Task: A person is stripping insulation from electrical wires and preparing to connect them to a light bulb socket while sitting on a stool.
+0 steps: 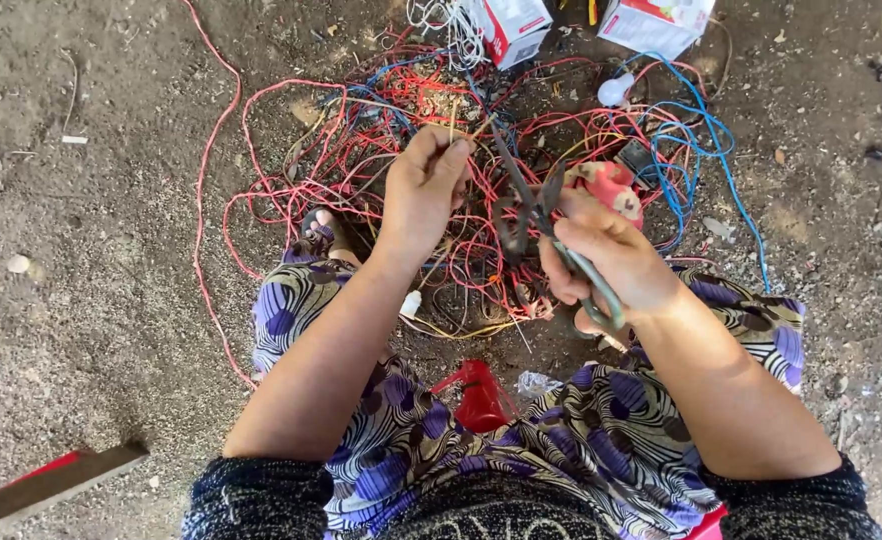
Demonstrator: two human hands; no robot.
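L hand: left hand (423, 190) closed, fingertips pinching a thin wire (453, 118) that sticks up and far from the pinch, end pointing away from the person.
R hand: right hand (601, 262) wrapped tight round the handles of the cutters (533, 205); grip closed on the tool.
Cutter axis: long axis runs near-right to far-left, handles in the fist, tip toward the L hand.
Jaws: look parted in a narrow V; can't tell if anything sits between them.
Key relation: pinched wire lies left and slightly far of the cutter tip, near it but apart; no contact seen. R hand w/ tool is the closer one to reach it; L hand just holds it steady.
Wire vs grip: free end above L fingertips, rest drops down behind the hand into the wire tangle (361, 140).
Around: red, blue, yellow strands on the dirt ground (91, 250); two white-red cartons (513, 28) at far edge; white bulb (615, 90) far right; red plastic piece (481, 395) near, on the patterned skirt (581, 420).
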